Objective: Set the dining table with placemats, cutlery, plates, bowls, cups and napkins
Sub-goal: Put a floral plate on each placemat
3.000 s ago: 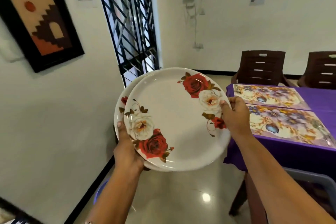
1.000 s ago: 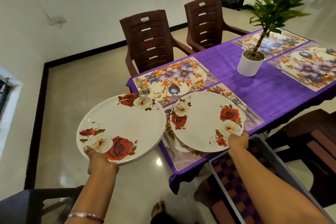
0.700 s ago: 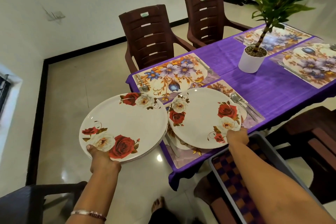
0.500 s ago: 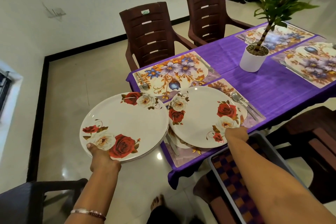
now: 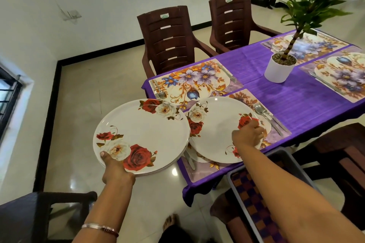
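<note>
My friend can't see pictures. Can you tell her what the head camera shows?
A person's right hand sets a rose-patterned plate on the nearest floral placemat of a purple-clothed table, while the left hand holds a stack of matching plates beside the table. A potted plant stands on the table, with brown chairs behind.

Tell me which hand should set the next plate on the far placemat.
Right, probably. The right hand is over the table at the placed plate; the left hand grips the plate stack off the edge, serving as carrier.
</note>
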Demonstrator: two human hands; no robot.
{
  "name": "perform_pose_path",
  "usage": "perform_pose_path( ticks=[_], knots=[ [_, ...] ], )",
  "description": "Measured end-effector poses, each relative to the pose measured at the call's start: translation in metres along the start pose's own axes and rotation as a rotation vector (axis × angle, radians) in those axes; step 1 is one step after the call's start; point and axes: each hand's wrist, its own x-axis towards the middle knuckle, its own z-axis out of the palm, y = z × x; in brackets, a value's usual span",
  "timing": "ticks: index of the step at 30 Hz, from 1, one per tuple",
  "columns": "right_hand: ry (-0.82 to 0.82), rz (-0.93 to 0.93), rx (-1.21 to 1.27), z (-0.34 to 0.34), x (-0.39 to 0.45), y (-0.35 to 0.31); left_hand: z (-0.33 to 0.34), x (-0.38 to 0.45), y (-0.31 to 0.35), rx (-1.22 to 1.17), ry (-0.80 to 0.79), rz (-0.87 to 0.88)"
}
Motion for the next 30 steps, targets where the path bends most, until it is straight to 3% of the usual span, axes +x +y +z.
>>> perform_pose_path(
  ticks=[4, 6, 9, 13, 20, 30],
  knots=[
    [-0.132, -0.267, 0.126, 0.018, -0.022, -0.058, 0.003, -0.003, 0.006, -0.005, -0.062, -0.013],
    [-0.210, -0.386, 0.186, 0.031, -0.034, -0.085, 0.003, 0.005, 0.012, 0.004, -0.211, -0.045],
    [-0.382, -0.426, 0.231, 0.057, -0.047, -0.119, 0.006, 0.019, 0.027, 0.064, -0.398, -0.095],
    [-0.556, -0.405, 0.134, 0.094, -0.063, -0.156, 0.019, 0.061, 0.058, -0.002, -0.355, -0.171],
    [-0.393, -0.287, 0.199, 0.152, -0.081, -0.209, 0.060, 0.114, 0.138, 0.153, -0.459, -0.117],
    [-0.083, -0.172, 0.412, 0.188, -0.082, -0.243, 0.137, 0.135, 0.200, 0.402, -0.384, 0.012]
  ],
)
